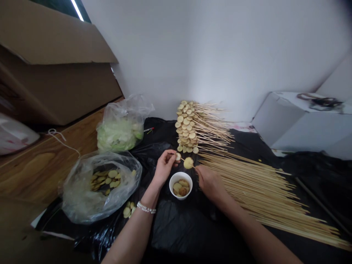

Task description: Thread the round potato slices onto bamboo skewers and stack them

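Head-worn camera looks forward and down, close over table (49, 161).

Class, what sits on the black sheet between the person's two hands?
In the head view, a white bowl of slices sits between the left hand, pinching a slice, and the right hand, holding a skewer.

Soft, even light fills the scene, brightest on the white wall (220, 55). A light strip (77, 10) glows at top left. The black plastic sheet (178, 227) swallows detail, and the clear bags (121, 124) show mild glare. The centre is sharp, where the left hand (165, 165) pinches a potato slice (178, 157) and the right hand (210, 183) holds a skewer (194, 167). Wide-angle distortion bends the cardboard box (55, 55), and the corners darken.
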The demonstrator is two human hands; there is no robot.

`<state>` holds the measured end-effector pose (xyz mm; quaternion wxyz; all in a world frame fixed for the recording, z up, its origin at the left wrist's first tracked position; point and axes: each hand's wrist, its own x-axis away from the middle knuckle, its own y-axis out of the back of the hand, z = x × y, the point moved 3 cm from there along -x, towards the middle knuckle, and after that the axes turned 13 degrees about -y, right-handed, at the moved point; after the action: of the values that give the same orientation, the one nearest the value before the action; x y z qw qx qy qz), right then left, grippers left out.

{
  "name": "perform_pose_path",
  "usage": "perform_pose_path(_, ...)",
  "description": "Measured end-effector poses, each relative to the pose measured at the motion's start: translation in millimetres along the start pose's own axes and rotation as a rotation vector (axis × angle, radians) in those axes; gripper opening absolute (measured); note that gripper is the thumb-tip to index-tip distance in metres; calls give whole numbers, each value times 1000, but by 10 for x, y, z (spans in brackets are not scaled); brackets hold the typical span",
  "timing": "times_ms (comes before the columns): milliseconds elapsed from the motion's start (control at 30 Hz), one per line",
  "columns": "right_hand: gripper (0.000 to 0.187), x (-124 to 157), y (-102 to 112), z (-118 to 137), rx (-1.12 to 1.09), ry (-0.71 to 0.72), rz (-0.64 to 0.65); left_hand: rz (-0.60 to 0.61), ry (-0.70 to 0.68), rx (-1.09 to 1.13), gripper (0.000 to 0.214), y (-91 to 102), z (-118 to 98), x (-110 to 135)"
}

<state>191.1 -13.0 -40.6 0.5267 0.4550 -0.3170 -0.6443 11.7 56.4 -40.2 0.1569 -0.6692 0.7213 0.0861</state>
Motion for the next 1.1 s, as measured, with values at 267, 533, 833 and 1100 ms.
perform_pose_path(267, 24, 17, -40, 24, 39, 28, 45, 6, 87, 88, 28, -10, 31, 15)
perform_pose_path(533, 26, 12, -62, 31, 16, 24, 36, -3, 106, 113, 27, -69, 68, 30)
perform_pose_path(833, 28, -21, -1, -6, 33, 13, 8, -35, 77, 85, 48, -39, -31, 18)
perform_pose_path(1100, 29, -83, 107, -143, -23, -24, -108, 23, 10, 73, 24, 80, -224, 9)
